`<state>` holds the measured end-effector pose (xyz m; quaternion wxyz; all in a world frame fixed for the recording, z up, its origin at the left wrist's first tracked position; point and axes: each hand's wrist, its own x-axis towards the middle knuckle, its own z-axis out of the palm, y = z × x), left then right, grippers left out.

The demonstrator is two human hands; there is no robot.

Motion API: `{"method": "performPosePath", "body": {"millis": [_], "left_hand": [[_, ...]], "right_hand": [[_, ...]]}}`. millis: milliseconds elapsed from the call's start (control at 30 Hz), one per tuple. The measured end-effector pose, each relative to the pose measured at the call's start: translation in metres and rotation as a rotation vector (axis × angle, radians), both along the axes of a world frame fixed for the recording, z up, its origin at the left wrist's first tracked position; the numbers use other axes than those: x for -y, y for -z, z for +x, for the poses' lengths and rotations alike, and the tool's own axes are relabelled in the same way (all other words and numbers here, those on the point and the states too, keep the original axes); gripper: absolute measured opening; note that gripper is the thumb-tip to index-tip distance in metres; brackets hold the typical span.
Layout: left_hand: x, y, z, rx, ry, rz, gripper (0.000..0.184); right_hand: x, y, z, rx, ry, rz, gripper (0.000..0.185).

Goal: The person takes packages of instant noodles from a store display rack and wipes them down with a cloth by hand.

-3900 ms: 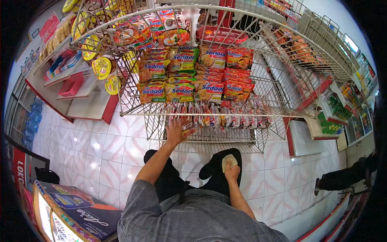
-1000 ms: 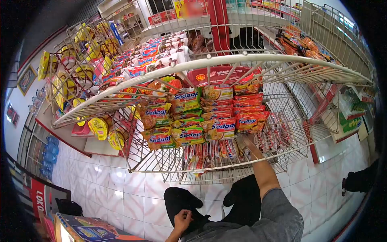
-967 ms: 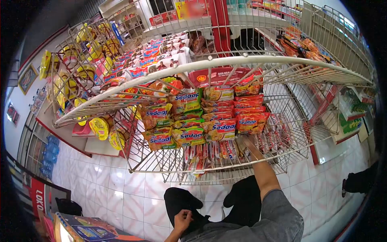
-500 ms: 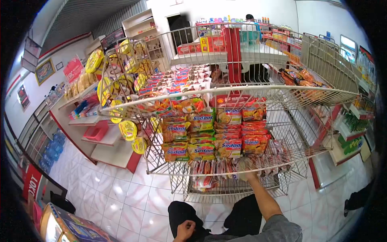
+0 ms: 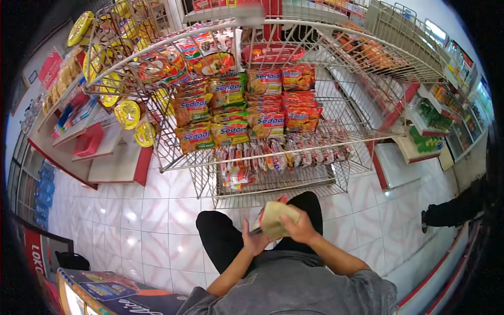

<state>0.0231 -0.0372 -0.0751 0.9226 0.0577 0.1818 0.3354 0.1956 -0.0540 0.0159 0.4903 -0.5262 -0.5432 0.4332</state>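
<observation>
My right hand (image 5: 299,226) is closed on a tan cloth (image 5: 275,219), held above my lap. Red and white edges of a packet (image 5: 260,214) peek out behind the cloth, most of it covered. At the packet's lower left, my left hand (image 5: 254,239) grips it with the thumb raised. In front stands a wire rack (image 5: 273,157) with instant noodle packs (image 5: 231,134) stacked in rows. Below those packs, a row of thin red-and-white packets (image 5: 289,157) stands on edge.
Yellow noodle cups (image 5: 127,114) hang at the rack's left side. A red-edged shelf (image 5: 118,170) stands farther left, and another low shelf (image 5: 396,163) on the right. A person's dark-clothed leg (image 5: 454,212) is at the right. A printed box (image 5: 113,291) sits at the lower left.
My right hand has come back from the rack's lower row to my lap with the cloth. My left hand has risen to meet it at the packet. The view has tilted down.
</observation>
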Motion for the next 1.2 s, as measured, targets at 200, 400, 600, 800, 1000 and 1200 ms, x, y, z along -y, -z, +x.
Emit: {"method": "performPosePath", "body": {"millis": [200,400,600,800,1000,1200], "left_hand": [[-0.013,-0.004,-0.029,0.062,-0.218,-0.019,0.07],[-0.015,-0.046,-0.054,0.108,-0.268,0.152,0.066],[-0.019,0.005,-0.065,-0.138,-0.261,0.205,0.074],[-0.002,-0.018,-0.033,-0.369,-0.165,0.198,0.062],[-0.002,-0.03,-0.036,-0.601,-0.01,0.431,0.059],[-0.009,-0.066,-0.019,-0.689,0.049,0.206,0.087]], "right_hand": [[0.029,0.01,-0.012,-0.026,-0.252,-0.204,0.034],[0.012,0.01,0.009,-0.087,-0.252,-0.273,0.029],[-0.021,-0.005,0.025,-0.122,0.148,0.033,0.03],[-0.019,-0.007,-0.038,0.461,-0.241,0.301,0.043],[-0.033,0.022,-0.03,0.324,-0.317,0.219,0.045],[-0.032,0.022,-0.044,0.245,-0.246,0.228,0.041]]}}
